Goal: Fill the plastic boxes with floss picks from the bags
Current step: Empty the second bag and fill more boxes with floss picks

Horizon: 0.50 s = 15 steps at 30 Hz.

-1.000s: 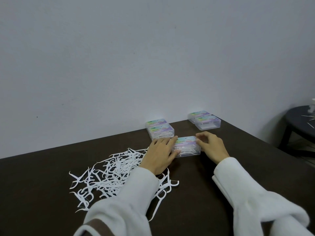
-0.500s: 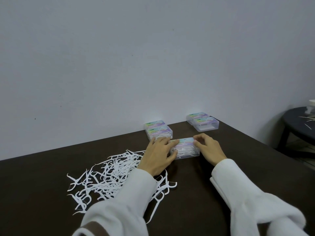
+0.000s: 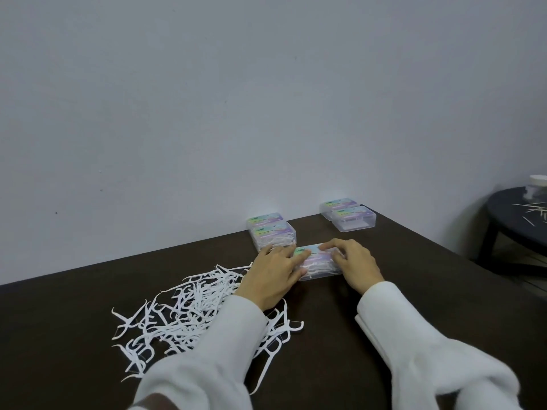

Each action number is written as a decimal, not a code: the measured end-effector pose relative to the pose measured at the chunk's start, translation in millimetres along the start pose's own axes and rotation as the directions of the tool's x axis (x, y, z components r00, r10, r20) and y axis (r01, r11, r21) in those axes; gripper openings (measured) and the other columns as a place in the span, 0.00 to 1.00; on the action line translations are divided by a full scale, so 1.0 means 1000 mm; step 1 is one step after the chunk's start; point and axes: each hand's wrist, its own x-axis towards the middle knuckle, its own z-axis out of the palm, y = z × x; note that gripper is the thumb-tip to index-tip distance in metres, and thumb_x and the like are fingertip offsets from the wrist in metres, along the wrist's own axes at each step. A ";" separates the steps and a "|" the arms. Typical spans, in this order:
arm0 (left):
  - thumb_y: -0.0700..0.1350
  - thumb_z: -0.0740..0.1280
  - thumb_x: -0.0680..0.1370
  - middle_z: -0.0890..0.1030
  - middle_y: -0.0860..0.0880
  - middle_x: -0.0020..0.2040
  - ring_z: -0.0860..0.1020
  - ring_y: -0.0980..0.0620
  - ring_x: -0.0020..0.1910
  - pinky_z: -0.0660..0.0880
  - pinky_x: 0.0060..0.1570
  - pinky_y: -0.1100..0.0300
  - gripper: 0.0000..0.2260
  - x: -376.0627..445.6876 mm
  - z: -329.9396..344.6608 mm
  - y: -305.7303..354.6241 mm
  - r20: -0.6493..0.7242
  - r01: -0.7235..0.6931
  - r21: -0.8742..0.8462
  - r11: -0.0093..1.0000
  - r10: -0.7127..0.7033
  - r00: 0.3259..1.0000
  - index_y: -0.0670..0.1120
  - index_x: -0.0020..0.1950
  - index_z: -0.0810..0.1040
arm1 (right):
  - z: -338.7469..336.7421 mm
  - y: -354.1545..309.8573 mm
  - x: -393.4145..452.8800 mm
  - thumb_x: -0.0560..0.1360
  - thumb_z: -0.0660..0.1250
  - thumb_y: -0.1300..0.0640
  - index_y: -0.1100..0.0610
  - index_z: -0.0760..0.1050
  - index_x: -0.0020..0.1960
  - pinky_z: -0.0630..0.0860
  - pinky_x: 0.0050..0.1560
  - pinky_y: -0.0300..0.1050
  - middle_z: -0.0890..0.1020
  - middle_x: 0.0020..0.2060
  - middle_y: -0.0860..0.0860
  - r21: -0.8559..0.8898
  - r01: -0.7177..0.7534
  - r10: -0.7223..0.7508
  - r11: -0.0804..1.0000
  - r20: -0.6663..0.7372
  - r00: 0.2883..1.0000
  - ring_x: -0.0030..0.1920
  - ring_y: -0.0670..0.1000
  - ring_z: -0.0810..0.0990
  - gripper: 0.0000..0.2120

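Here both hands clasp one clear plastic box [image 3: 318,263] that lies flat on the dark counter [image 3: 414,291]. The left hand [image 3: 273,275] curls over the box's left end, fingers on the lid and thumb against the near side. The right hand [image 3: 353,266] grips the right end, its fingers bent over the labelled lid. White floss picks show through the box's wall. A loose heap of floss picks [image 3: 189,309] sprawls on the counter to the left, partly under the left sleeve [image 3: 207,359]. Just behind the held box, against the wall, stands a stack of two filled boxes [image 3: 272,232]. Further right, near the counter's far corner, sits another pair of boxes [image 3: 349,217]. A dark round side table [image 3: 515,229] stands apart at the right.
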 end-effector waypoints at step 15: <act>0.56 0.59 0.80 0.64 0.49 0.71 0.65 0.49 0.69 0.65 0.65 0.54 0.24 -0.004 0.002 0.010 -0.034 0.126 -0.305 0.944 -0.143 0.989 0.59 0.75 0.59 | -0.020 0.019 0.007 0.71 0.72 0.56 0.45 0.71 0.59 0.75 0.50 0.38 0.77 0.57 0.50 0.287 0.020 -0.117 0.958 0.326 0.938 0.49 0.46 0.79 0.19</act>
